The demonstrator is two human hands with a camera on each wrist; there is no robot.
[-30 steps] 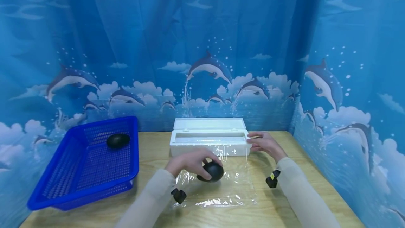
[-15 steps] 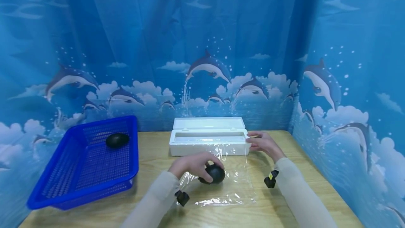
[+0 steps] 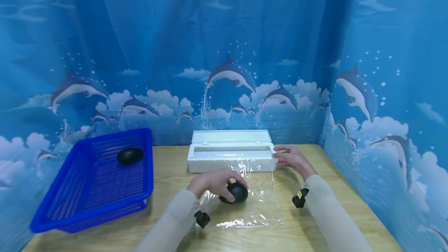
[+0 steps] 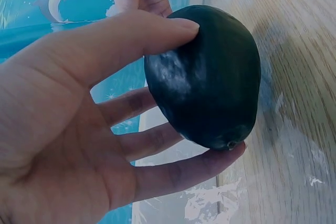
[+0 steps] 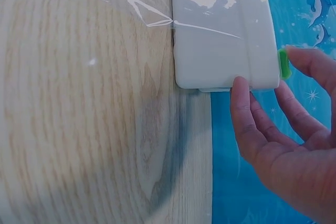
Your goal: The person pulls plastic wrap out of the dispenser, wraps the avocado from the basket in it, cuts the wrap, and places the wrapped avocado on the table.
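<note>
My left hand [image 3: 215, 182] grips a dark avocado [image 4: 215, 82] over the clear cling film [image 3: 259, 209] spread on the table. In the left wrist view the thumb lies on one side and the fingers curve round the other; a small stem end shows. A white cling film dispenser [image 3: 231, 165] stands at the back with its lid up, and the film runs out of its front. My right hand [image 3: 294, 158] holds the dispenser's right end. In the right wrist view one digit touches a green tab [image 5: 284, 64] while fingertips press against the end.
To the left stands a blue plastic basket [image 3: 87, 215] with a second dark avocado [image 3: 130, 155] inside. Behind the wooden table [image 3: 168, 154] hangs a blue dolphin curtain [image 3: 161, 49], which also closes off the right side.
The left hand and its avocado have shifted very slightly right and down over the film. The right hand, dispenser and basket look the same.
</note>
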